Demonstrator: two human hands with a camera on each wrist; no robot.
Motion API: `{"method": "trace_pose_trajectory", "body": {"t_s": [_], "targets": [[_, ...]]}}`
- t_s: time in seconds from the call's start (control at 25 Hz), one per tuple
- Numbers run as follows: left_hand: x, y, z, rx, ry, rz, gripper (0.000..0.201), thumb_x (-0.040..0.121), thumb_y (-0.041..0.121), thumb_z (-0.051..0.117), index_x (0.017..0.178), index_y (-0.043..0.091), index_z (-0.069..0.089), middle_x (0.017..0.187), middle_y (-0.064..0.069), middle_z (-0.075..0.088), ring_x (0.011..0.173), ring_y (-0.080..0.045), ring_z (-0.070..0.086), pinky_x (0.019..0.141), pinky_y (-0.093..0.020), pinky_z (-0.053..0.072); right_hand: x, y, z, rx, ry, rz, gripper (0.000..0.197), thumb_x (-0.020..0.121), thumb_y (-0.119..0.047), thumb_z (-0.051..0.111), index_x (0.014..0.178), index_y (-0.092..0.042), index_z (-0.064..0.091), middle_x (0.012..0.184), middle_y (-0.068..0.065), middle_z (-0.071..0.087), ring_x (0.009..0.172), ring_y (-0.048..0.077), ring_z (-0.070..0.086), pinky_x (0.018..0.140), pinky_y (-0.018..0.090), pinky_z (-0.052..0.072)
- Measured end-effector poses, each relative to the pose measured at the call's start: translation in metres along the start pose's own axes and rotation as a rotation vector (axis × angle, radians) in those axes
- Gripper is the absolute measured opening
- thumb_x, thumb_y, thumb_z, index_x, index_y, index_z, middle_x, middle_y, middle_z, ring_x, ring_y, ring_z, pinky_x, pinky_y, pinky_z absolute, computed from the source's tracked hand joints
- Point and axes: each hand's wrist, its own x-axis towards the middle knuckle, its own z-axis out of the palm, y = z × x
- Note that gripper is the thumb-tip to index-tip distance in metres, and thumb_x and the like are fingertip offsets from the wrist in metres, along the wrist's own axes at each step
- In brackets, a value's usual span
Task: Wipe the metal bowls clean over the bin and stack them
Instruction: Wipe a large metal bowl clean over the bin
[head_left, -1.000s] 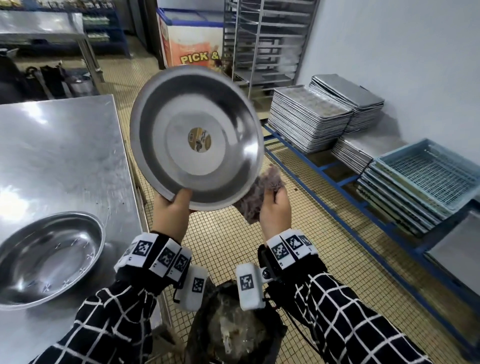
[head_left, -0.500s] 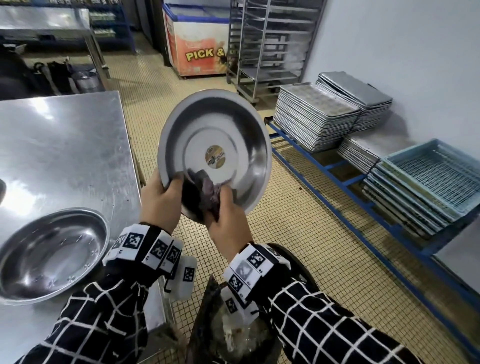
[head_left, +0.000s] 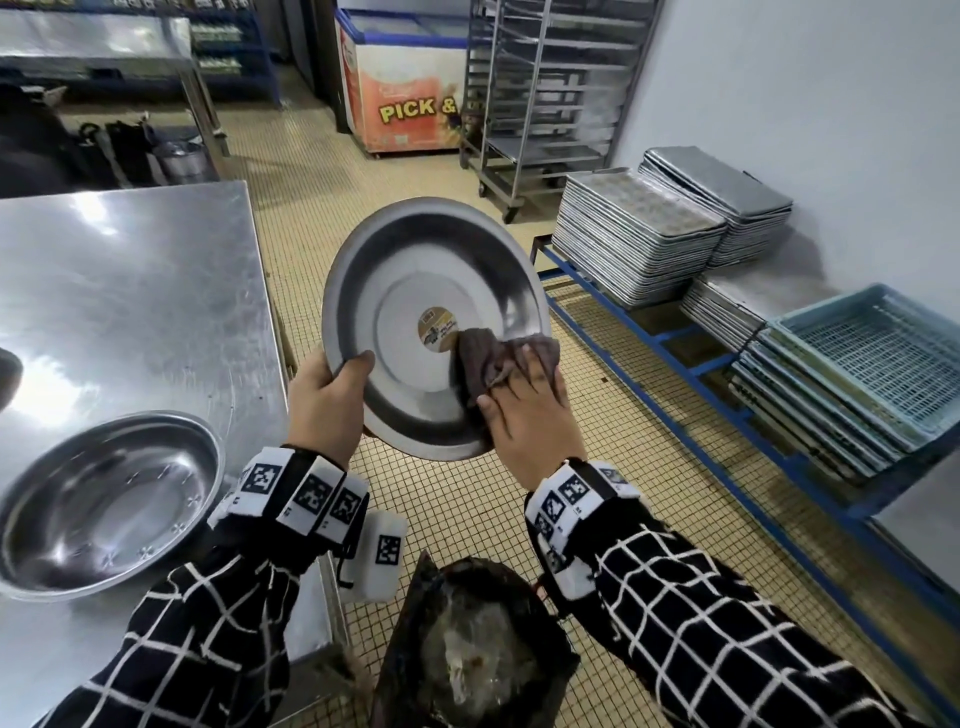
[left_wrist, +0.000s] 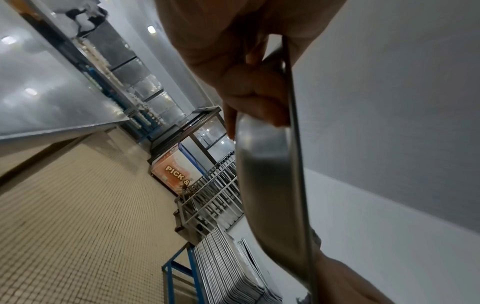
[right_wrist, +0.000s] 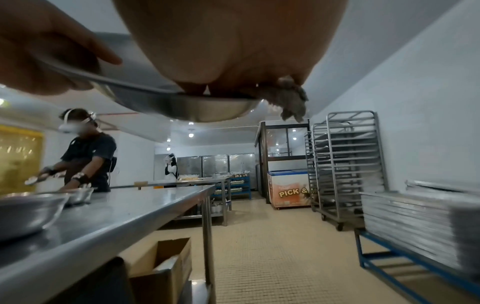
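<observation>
A shallow metal bowl (head_left: 415, 291) with a round sticker at its centre is held tilted toward me above the floor. My left hand (head_left: 324, 400) grips its lower left rim, thumb inside; the left wrist view shows the rim (left_wrist: 298, 185) edge-on between thumb and fingers. My right hand (head_left: 524, 405) presses a brownish-purple cloth (head_left: 493, 353) against the bowl's lower right inside, fingers spread over it. The cloth (right_wrist: 291, 102) hangs over the rim in the right wrist view. A second metal bowl (head_left: 104, 499) rests on the steel table (head_left: 130, 291). The black-bagged bin (head_left: 478, 649) sits below my hands.
Stacked metal trays (head_left: 639, 244) and blue plastic crates (head_left: 857, 374) sit on a low blue rack along the right wall. A wheeled tray rack (head_left: 545, 93) and a freezer (head_left: 405, 104) stand behind. Another person (right_wrist: 85, 156) works at the table's far side.
The cloth has swept from the bowl's lower left inside across to its lower right. The bowl has dropped a little and tilted more toward me; my left hand keeps its grip.
</observation>
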Motion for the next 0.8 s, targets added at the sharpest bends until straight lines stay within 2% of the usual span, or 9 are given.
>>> {"method": "trace_pose_trajectory", "body": {"t_s": [0.12,0.28,0.36,0.48,0.56,0.64,0.68,0.72,0.8], "targets": [[0.000,-0.001,0.005,0.016,0.046,0.005,0.009,0.087,0.022,0.056,0.078,0.022,0.058,0.074,0.005,0.058,0.073,-0.014,0.053,0.069,-0.029,0.042,-0.021,-0.032,0.015,0.303,0.016,-0.034,0.062,0.096,-0.052,0.006,0.147,-0.023,0.027,0.156,0.000,0.020,0.145,0.018,-0.007,0.118,0.047,-0.001],[-0.005,-0.004,0.011,-0.026,0.090,-0.032,0.015,0.084,0.032,0.055,0.097,0.027,0.062,0.089,0.006,0.067,0.090,-0.017,0.062,0.084,-0.038,0.049,-0.040,-0.060,0.013,0.719,0.150,-0.016,0.070,0.093,-0.058,0.011,0.131,-0.015,0.051,0.148,0.000,0.038,0.145,0.012,0.007,0.117,0.028,0.009],[-0.006,-0.005,0.012,-0.060,0.070,-0.063,0.017,0.081,0.038,0.055,0.096,0.035,0.063,0.095,0.006,0.070,0.095,-0.020,0.065,0.090,-0.046,0.050,-0.042,-0.061,0.012,0.746,0.256,0.022,0.065,0.095,-0.054,0.016,0.124,-0.011,0.056,0.146,0.000,0.040,0.145,0.011,0.008,0.115,0.030,0.020],[-0.012,0.001,0.014,-0.037,0.001,-0.051,0.009,0.088,0.028,0.056,0.084,0.031,0.064,0.089,0.005,0.068,0.093,-0.022,0.064,0.089,-0.045,0.050,-0.034,-0.038,0.013,0.660,0.347,0.136,0.050,0.100,-0.042,0.024,0.128,-0.008,0.048,0.156,-0.003,0.011,0.146,0.016,-0.005,0.107,0.044,0.035],[-0.015,0.001,0.011,-0.014,-0.059,-0.065,0.010,0.090,0.025,0.057,0.081,0.027,0.062,0.083,0.001,0.066,0.088,-0.027,0.062,0.084,-0.047,0.051,-0.027,-0.016,0.007,0.680,0.426,0.219,0.045,0.101,-0.034,0.029,0.138,-0.010,0.036,0.157,-0.003,-0.002,0.146,0.021,-0.002,0.103,0.040,0.037],[-0.015,-0.002,0.003,0.011,-0.089,-0.127,0.010,0.084,0.033,0.059,0.084,0.024,0.063,0.086,-0.008,0.067,0.088,-0.035,0.064,0.084,-0.054,0.052,-0.021,0.003,-0.003,0.685,0.484,0.258,0.041,0.101,-0.027,0.033,0.137,-0.011,0.039,0.157,0.006,0.012,0.135,0.019,0.033,0.093,0.032,0.048],[-0.013,-0.004,-0.002,0.023,-0.099,-0.166,0.013,0.083,0.034,0.059,0.087,0.022,0.062,0.089,-0.011,0.068,0.087,-0.037,0.064,0.083,-0.055,0.052,-0.017,0.011,-0.008,0.654,0.478,0.277,0.036,0.101,-0.024,0.035,0.128,-0.006,0.048,0.150,0.012,0.030,0.117,0.015,0.048,0.084,0.026,0.052],[-0.012,-0.006,-0.006,0.029,-0.114,-0.194,0.011,0.086,0.031,0.059,0.089,0.021,0.062,0.091,-0.014,0.067,0.085,-0.036,0.065,0.081,-0.054,0.053,-0.013,0.020,-0.013,0.622,0.468,0.289,0.030,0.100,-0.021,0.038,0.115,-0.001,0.054,0.133,0.016,0.048,0.101,0.013,0.055,0.075,0.022,0.052],[-0.010,-0.009,-0.012,0.021,-0.142,-0.225,0.007,0.090,0.024,0.057,0.090,0.018,0.061,0.090,-0.017,0.066,0.079,-0.035,0.064,0.070,-0.047,0.054,-0.005,0.034,-0.024,0.614,0.460,0.324,0.018,0.097,-0.016,0.045,0.098,-0.001,0.057,0.100,0.010,0.061,0.082,0.014,0.056,0.064,0.014,0.042]]}}
